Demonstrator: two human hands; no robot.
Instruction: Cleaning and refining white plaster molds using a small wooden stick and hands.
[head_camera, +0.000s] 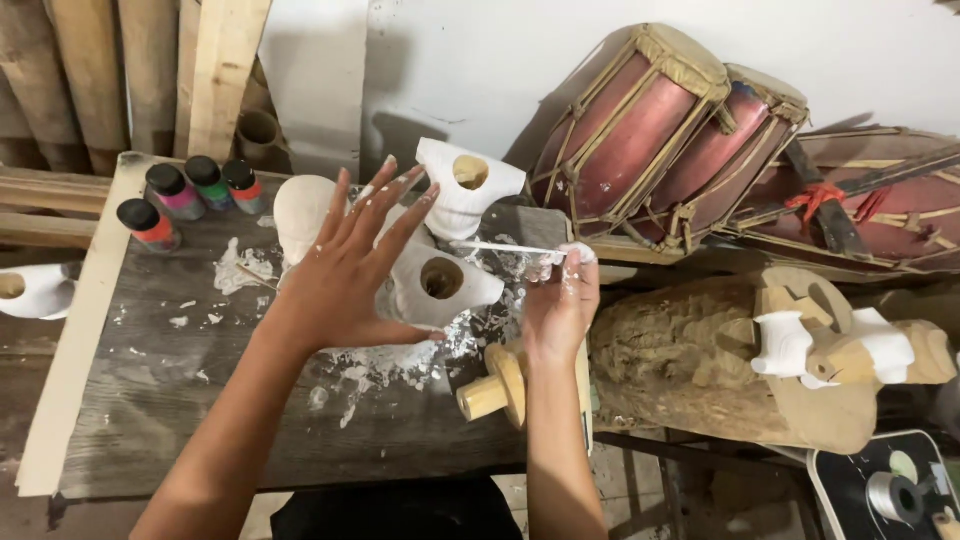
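The right hand (560, 305) is closed on a thin white brush (500, 246), pinching its near end between thumb and fingertips; the fingers are smeared with white paint. The brush runs level to the left, and its far tip ends just over a white carved piece (440, 283) with a round hole in it. The left hand (345, 270) is open, fingers spread wide and straight, gripping nothing; it is raised over the table with its palm turned toward that carved piece and hides part of it. Whether the palm touches the piece cannot be told.

A second white carved piece (468, 187), also with a round hole, stands just behind the first, near the wall. A pale unpainted wooden shape (298, 212) lies just left of the left hand's fingers. All of these rest on a dark wooden table (180, 400), spattered with white paint around the pieces. Below the right wrist a bare wooden peg with a disc (497, 388) sticks out at the table's edge.

At the table's far left corner stand four small paint bottles (190, 198) with black caps. Another white piece (30, 290) shows at the left edge of the view. To the right lies a rough log (680, 350) carrying small wooden parts, some painted white (785, 343). Behind it, red drums (650, 130) with rope lacing lean against the white wall
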